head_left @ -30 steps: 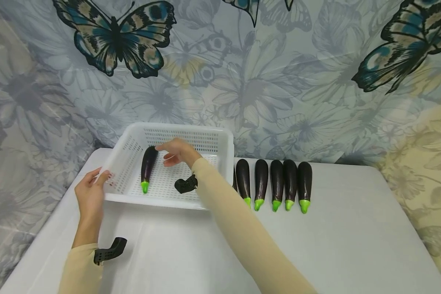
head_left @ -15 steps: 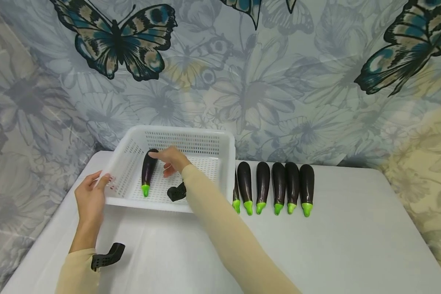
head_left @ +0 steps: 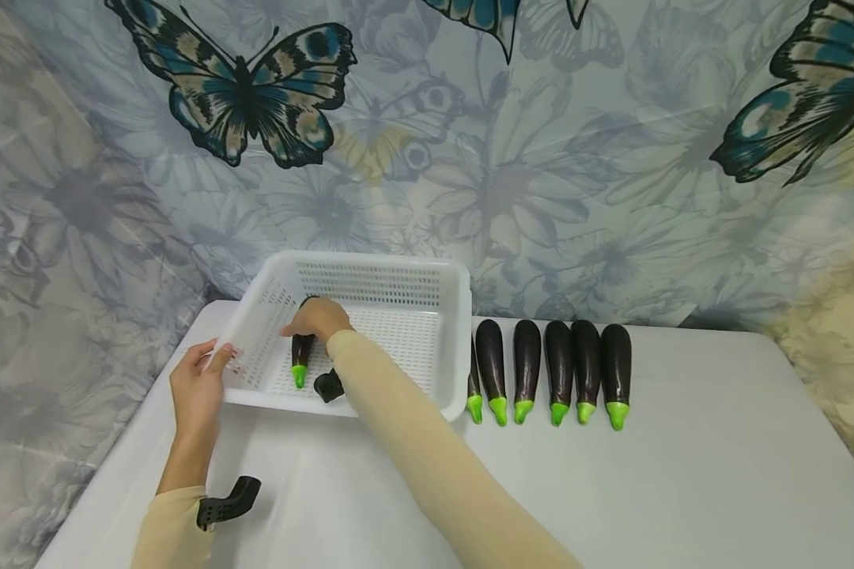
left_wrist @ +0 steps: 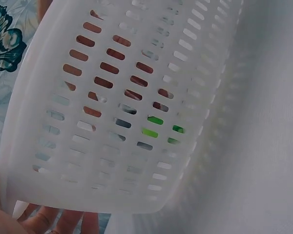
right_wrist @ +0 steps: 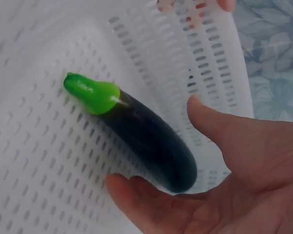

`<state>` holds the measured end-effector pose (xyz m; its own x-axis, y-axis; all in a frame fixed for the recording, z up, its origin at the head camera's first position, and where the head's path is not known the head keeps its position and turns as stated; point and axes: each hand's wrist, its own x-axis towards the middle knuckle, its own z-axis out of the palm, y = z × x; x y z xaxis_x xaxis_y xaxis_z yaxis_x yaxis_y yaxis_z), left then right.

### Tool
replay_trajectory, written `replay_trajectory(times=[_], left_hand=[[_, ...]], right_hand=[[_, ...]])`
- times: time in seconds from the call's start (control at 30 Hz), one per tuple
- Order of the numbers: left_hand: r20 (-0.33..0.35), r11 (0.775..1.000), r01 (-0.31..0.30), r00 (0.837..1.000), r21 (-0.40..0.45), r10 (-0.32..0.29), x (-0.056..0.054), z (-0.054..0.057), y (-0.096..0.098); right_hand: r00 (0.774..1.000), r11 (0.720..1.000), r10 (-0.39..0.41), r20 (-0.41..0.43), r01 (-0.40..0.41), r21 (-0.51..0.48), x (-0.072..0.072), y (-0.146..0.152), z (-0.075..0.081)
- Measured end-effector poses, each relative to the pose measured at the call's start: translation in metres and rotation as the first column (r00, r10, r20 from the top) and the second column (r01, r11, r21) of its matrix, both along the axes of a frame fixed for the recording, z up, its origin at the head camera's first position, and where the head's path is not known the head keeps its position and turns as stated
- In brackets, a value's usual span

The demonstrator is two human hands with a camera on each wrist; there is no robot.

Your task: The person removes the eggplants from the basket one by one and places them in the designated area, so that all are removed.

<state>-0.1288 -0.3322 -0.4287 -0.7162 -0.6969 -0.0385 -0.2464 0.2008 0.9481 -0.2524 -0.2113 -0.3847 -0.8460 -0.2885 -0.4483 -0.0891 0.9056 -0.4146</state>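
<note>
A white plastic basket (head_left: 459, 340) with slotted walls stands at the left of the table. My left hand (head_left: 198, 387) grips its left rim, thumb on the near side; in the left wrist view several fingers (left_wrist: 66, 222) show below the basket's edge. Inside the basket lies one dark purple eggplant (right_wrist: 151, 139) with a bright green stem end. My right hand (head_left: 320, 318) is over its far end in the head view. The right wrist view has the thumb (right_wrist: 210, 117) apart on one side of the eggplant and the fingers spread along the other side.
Several more eggplants (head_left: 527, 363) lie in a row on the white table (head_left: 697, 442), just right of the basket, green ends toward me. A butterfly-patterned cloth (head_left: 398, 174) hangs behind the table. A black wrist mount (head_left: 229, 503) sticks out from my left sleeve.
My right hand has moved left and toward me, from the eggplant's far tip to over its upper body. The left hand keeps its hold on the rim. The head view has shifted slightly.
</note>
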Motion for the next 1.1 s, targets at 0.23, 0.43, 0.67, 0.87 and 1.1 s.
replay_trajectory(times=[0.23, 0.43, 0.67, 0.87, 1.1], left_hand=[[-0.004, 1.000, 0.002, 1.000, -0.021, -0.002, 0.000, 0.000, 0.003], [0.008, 0.999, 0.002, 1.000, -0.034, -0.002, -0.001, 0.000, 0.000], [0.008, 1.000, -0.004, 1.000, -0.028, 0.004, -0.001, 0.000, -0.001], [0.004, 1.000, 0.003, 1.000, 0.004, -0.003, 0.000, -0.001, 0.000], [-0.005, 1.000, 0.002, 1.000, -0.001, -0.002, -0.002, 0.000, 0.001]], right_hand=[[1.000, 1.000, 0.009, -0.009, -0.009, -0.020, -0.005, -0.004, -0.008], [0.996, 0.977, -0.084, 0.012, 0.084, -0.195, -0.016, 0.001, -0.028], [0.970, 0.893, -0.157, 0.185, 0.220, -0.393, -0.025, 0.006, -0.034], [0.961, 0.898, -0.170, 0.219, 0.243, -0.367, -0.024, 0.010, -0.027], [0.976, 0.892, -0.127, 0.175, 0.190, -0.410, -0.031, 0.023, -0.015]])
